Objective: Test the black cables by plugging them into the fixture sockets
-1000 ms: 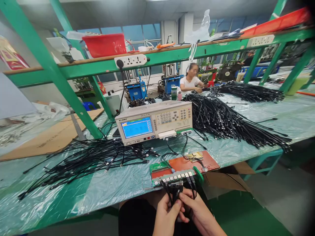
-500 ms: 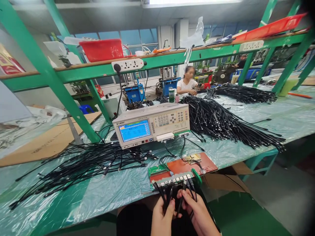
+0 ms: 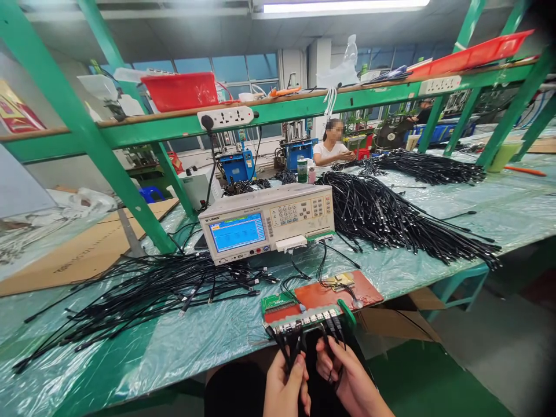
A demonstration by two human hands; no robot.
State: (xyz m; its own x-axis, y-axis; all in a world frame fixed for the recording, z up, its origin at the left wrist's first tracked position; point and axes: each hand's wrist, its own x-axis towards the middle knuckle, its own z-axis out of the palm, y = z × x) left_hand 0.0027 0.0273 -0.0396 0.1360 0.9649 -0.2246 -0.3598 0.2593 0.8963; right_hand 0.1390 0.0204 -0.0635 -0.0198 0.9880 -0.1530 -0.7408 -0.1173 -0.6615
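At the table's front edge lies a red test board [image 3: 321,293] with a row of sockets [image 3: 319,317] facing me. My left hand [image 3: 287,376] is closed around black cables [image 3: 283,343], whose plug ends reach the left sockets; I cannot tell whether they are fully seated. In my right hand [image 3: 336,368] a black cable [image 3: 323,331] is pinched, its tip close to the sockets. Beside it, several black cables [image 3: 335,327] are plugged into the right sockets. Thin wires join the board to a beige tester [image 3: 269,223] with a lit blue screen.
A pile of black cables [image 3: 165,289] lies on the left, a larger bundle [image 3: 391,220] on the right. Above runs a green shelf frame [image 3: 278,107] with a red bin [image 3: 180,91]. A co-worker [image 3: 332,147] sits across. Below right is an open cardboard box [image 3: 399,324].
My right hand has moved slightly away from my left, its cable tip now lower by the sockets. My left-hand cables have come up closer to the left sockets.
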